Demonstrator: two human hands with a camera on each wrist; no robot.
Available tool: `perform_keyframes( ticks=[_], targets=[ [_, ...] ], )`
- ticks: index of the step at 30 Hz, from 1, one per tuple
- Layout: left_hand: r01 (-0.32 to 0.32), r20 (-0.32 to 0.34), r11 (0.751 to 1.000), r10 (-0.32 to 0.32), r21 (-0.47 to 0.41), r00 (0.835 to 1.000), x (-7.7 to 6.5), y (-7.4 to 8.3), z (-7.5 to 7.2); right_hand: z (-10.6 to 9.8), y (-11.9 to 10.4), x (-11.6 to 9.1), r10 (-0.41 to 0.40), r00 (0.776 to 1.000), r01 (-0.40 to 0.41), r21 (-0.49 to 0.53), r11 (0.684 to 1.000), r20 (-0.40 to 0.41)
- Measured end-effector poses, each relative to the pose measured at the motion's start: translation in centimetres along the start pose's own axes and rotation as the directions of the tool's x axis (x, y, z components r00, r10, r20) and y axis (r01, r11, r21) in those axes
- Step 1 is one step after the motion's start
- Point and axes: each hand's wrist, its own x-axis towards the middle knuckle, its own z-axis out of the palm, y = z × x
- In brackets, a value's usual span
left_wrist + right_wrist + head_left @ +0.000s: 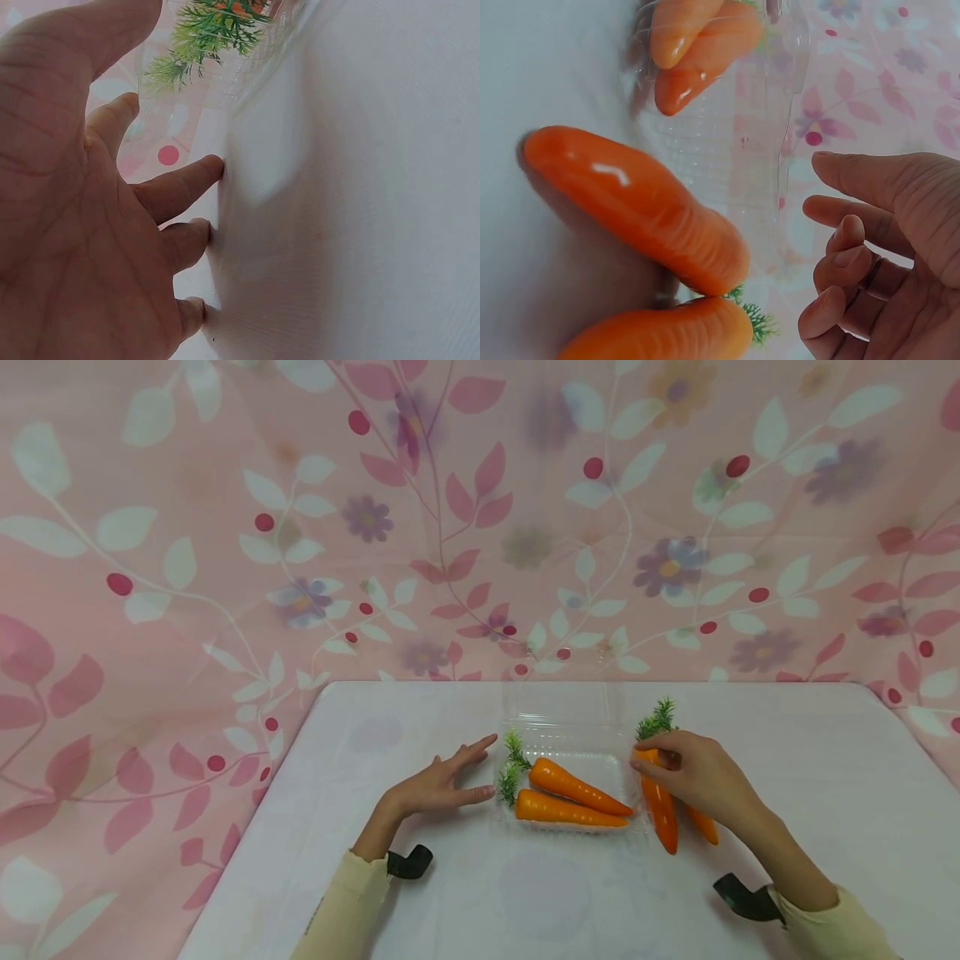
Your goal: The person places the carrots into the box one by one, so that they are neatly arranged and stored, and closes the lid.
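Left hand (438, 787) spread, just beside the clear container (600, 766) and its two inner carrots (576, 787). Right hand (701, 775), fingers loosely bent, gripping nothing, hovers at two outer carrots (663, 822). Step judged: reaching; next move calls for pinching one.

Pink leaf-and-flower backdrop (480, 552) behind a white table (450, 910) with rounded corners

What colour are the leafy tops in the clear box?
The leafy tops are green, showing best in the left wrist view.
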Motion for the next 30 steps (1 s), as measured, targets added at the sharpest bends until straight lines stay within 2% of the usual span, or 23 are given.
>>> perform_keyframes(
  ticks=[8, 15, 25, 30],
  targets=[
    [0.000, -0.003, 1.000, 0.000, 0.004, 1.000, 0.0, 0.0, 0.0, -0.1, 0.7, -0.3, 0.006, 1.000, -0.006, -0.021, 1.000, -0.017],
    [-0.005, 0.000, 1.000, 0.005, -0.028, 1.000, -0.1, 0.0, 0.0, -0.4, 1.1, -0.6, 0.003, 1.000, -0.004, -0.031, 1.000, -0.018],
    [-0.014, -0.004, 1.000, 0.014, -0.026, 1.000, -0.1, -0.1, 0.0, -0.7, 1.7, -1.0, 0.098, 0.995, -0.098, -0.066, 0.993, -0.001],
    [-0.014, -0.004, 1.000, 0.014, -0.020, 1.000, 0.0, 0.0, 0.0, -0.8, 2.0, -1.2, 0.114, 0.993, -0.114, -0.077, 0.990, -0.001]
  ],
)
